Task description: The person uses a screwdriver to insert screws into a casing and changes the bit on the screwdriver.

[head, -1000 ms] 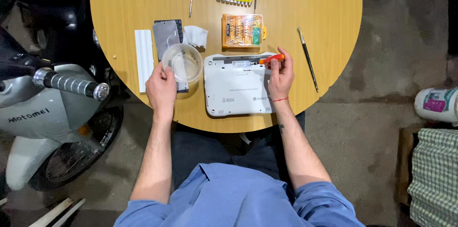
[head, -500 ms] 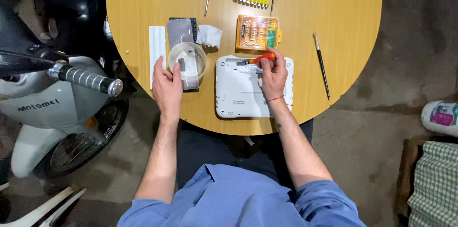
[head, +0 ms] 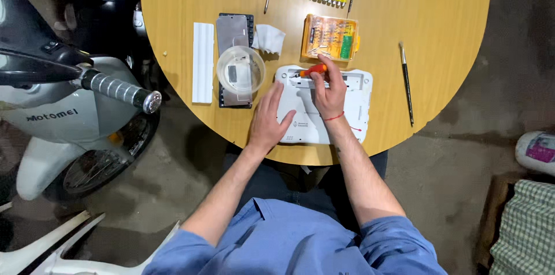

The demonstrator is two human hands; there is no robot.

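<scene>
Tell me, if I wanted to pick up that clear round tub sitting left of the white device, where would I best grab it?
Probably by the rim, from straight above. The clear tub stands upright with its mouth open upward on a dark flat panel, and its round wall looks wide, so fingers spread across the rim or pinching one edge should suit. The left hand lies closest, its fingers on the white device.

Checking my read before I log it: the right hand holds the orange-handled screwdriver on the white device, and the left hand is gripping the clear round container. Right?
Not quite. In the head view the left hand rests flat on the white device, apart from the clear round container. The right hand does hold the orange-handled screwdriver on that device.
</scene>
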